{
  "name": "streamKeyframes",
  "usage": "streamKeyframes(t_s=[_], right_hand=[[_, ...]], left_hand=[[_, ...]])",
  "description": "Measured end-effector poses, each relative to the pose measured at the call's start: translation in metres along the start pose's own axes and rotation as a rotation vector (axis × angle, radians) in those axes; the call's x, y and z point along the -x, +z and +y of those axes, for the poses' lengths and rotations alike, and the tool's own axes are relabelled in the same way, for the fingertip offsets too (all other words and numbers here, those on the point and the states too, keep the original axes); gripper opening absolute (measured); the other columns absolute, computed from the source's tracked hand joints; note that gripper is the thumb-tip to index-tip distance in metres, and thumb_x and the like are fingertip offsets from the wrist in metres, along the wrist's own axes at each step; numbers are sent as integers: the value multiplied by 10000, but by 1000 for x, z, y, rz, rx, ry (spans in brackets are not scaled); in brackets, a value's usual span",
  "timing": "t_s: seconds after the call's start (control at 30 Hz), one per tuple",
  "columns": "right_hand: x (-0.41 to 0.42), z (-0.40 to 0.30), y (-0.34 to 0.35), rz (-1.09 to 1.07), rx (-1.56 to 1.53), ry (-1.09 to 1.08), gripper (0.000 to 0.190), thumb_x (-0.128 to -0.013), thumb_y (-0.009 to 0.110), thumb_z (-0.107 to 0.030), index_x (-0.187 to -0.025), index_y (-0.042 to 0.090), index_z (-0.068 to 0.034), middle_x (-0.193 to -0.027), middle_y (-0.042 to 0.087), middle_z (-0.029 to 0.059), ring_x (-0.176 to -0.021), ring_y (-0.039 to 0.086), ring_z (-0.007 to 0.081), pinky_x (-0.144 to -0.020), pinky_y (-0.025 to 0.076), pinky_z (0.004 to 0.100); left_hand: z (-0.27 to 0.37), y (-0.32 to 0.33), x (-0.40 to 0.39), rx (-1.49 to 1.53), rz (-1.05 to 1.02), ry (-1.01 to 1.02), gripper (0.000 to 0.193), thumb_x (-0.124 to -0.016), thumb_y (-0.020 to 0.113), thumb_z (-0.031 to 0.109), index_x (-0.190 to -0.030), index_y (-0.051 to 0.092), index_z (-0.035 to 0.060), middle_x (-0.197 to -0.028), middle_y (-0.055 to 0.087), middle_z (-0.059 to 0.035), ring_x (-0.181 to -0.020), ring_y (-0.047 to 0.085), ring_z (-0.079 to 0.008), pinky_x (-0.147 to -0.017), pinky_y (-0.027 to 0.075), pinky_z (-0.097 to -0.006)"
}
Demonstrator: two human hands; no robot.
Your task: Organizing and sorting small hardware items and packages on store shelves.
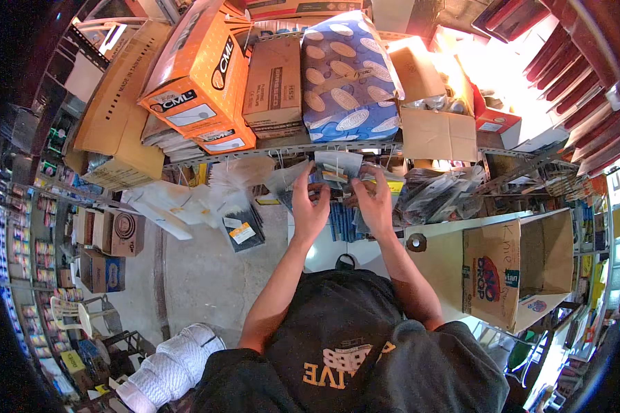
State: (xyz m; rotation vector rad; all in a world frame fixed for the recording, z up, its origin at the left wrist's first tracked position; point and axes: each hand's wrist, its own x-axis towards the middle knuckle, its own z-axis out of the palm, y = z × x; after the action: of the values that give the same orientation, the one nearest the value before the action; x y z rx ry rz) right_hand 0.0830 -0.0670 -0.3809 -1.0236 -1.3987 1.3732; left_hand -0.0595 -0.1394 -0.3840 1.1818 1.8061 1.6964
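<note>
Both hands are raised to the front of a metal shelf, at a clear plastic packet (pixel 338 168) with a pale and orange label. My left hand (pixel 311 206) is at the packet's left side, its fingers curled near the edge. On the other side, my right hand (pixel 374 201) has thumb and fingers at the packet's lower right edge. More clear packets hang around them, and blue packaged items (pixel 343 222) show between the wrists. Farther left hangs a dark packet with an orange and white label (pixel 243 232). The fingertips are partly hidden among the plastic.
Along the shelf edge (pixel 284 147) stand an orange box (pixel 201 88), a brown carton (pixel 274 88), a blue patterned package (pixel 349 82) and an open carton (pixel 439 129). A large open carton (pixel 496 273) lies right; a roll of white rope (pixel 175 366) is lower left.
</note>
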Motion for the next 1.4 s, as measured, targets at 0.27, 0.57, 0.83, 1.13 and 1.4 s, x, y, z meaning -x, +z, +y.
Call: streamKeyframes(t_s=[0.27,0.57,0.83,1.13,1.4], right_hand=[[-4,18,3,44,116,-9,337,-965,691,-193,-1183,653,61,-996,744,165,-861,668,200,-770,523,343],[9,9,-7,-42,83,26,298,-976,688,-202,-1084,668,75,-825,682,59,-771,561,98,-685,476,291],[44,-28,-5,-6,-67,42,198,-1002,651,-145,-998,670,53,-786,644,1,-736,522,47,-638,422,236],[60,-53,3,62,-106,-33,156,-1031,601,-109,-971,659,22,-749,614,-2,-582,537,58,-515,450,244],[68,-66,13,128,-110,-26,180,-1032,603,-115,-911,639,13,-677,583,-3,-547,520,52,-492,414,232]], left_hand=[[9,1,-4,-41,20,-17,365,-962,667,91,-1303,553,27,-1087,613,-91,-882,636,-160,-723,537,-303],[22,-5,7,99,18,0,216,-994,674,154,-1129,619,-5,-840,604,-1,-736,526,-74,-642,434,-252],[42,-16,21,232,-46,-149,197,-991,676,136,-1080,669,-40,-818,587,35,-714,469,-30,-612,385,-233],[65,-25,19,318,-60,-101,192,-989,675,128,-1044,687,-56,-805,581,33,-688,450,-30,-606,380,-231],[68,-37,15,241,-127,-117,174,-988,675,110,-1070,715,-38,-865,642,31,-771,510,-30,-666,415,-207]])
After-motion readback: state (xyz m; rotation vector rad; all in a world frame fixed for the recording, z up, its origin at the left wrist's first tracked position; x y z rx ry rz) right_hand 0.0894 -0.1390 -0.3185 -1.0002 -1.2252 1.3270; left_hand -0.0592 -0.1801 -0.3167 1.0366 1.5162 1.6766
